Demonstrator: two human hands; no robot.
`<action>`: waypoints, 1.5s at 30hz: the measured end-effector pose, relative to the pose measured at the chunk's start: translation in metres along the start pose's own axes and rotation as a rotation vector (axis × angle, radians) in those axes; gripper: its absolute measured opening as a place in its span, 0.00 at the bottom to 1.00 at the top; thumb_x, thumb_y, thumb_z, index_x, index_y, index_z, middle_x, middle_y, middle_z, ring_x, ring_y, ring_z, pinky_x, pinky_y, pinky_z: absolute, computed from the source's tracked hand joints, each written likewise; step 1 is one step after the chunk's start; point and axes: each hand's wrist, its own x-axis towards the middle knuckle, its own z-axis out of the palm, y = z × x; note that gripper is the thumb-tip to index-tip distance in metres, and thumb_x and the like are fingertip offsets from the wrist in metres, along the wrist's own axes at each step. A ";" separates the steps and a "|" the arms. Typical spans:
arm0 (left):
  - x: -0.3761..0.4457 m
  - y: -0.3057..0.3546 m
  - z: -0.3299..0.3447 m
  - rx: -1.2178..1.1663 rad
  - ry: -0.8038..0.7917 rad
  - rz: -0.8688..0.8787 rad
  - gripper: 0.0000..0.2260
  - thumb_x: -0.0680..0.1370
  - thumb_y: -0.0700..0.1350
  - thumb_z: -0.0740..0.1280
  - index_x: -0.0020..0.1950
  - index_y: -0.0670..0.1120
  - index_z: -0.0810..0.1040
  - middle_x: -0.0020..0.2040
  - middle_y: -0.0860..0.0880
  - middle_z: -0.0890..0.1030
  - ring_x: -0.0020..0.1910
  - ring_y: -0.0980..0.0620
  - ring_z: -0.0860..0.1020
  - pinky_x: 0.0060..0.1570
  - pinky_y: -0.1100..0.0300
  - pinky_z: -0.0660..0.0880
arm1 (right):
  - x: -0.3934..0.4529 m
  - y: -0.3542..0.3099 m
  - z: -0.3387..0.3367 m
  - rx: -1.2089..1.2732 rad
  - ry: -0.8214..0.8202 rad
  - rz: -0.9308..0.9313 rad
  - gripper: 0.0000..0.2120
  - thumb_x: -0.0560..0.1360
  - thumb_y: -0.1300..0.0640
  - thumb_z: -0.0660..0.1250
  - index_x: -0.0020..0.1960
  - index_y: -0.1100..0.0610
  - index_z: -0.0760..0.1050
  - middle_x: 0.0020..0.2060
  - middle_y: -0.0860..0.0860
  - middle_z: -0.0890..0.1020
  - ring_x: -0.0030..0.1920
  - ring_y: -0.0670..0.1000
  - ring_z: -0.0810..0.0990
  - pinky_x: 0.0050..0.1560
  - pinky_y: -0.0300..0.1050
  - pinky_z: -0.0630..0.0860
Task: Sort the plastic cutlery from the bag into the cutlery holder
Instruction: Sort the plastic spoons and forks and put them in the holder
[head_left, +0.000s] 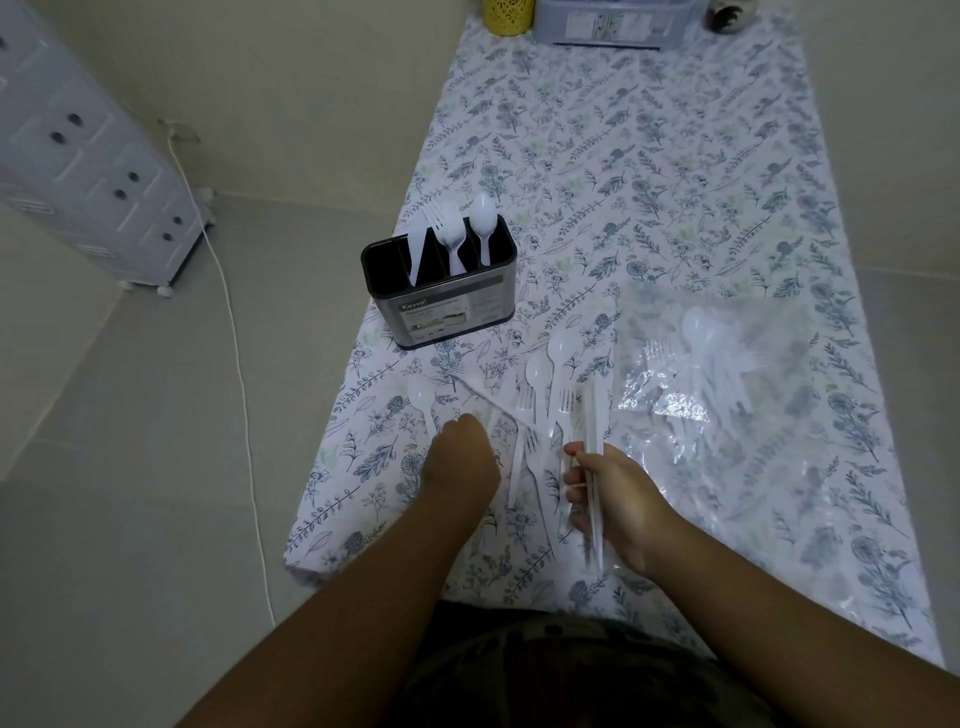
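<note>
Knives (594, 467), seemingly, in right hand (618, 499)

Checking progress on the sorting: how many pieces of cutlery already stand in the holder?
3: a knife, a fork and a spoon, each in its own compartment of the cutlery holder. Its leftmost compartment looks empty.

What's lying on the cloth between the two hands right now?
In the head view, loose white forks lie on the cloth between the left hand and the right hand, which grips plastic knives.
</note>
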 end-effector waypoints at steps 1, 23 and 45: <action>-0.002 -0.003 0.001 -0.006 0.004 -0.011 0.08 0.79 0.41 0.63 0.58 0.41 0.71 0.54 0.44 0.75 0.50 0.48 0.75 0.48 0.54 0.76 | 0.001 0.000 -0.001 0.000 -0.001 0.000 0.12 0.82 0.59 0.58 0.61 0.56 0.76 0.38 0.54 0.75 0.33 0.51 0.73 0.29 0.43 0.69; -0.058 0.037 0.006 -0.348 -0.220 0.367 0.10 0.80 0.51 0.63 0.47 0.47 0.80 0.41 0.49 0.81 0.38 0.54 0.78 0.42 0.53 0.79 | 0.001 0.003 -0.013 0.027 0.020 -0.103 0.10 0.81 0.60 0.66 0.58 0.66 0.76 0.43 0.63 0.83 0.38 0.56 0.84 0.38 0.51 0.81; -0.058 -0.002 0.018 -0.112 0.034 0.115 0.36 0.78 0.53 0.62 0.81 0.46 0.49 0.81 0.45 0.48 0.79 0.45 0.48 0.76 0.48 0.53 | 0.006 -0.004 -0.014 0.033 -0.066 -0.058 0.07 0.80 0.62 0.65 0.57 0.56 0.76 0.51 0.59 0.80 0.36 0.52 0.77 0.34 0.48 0.77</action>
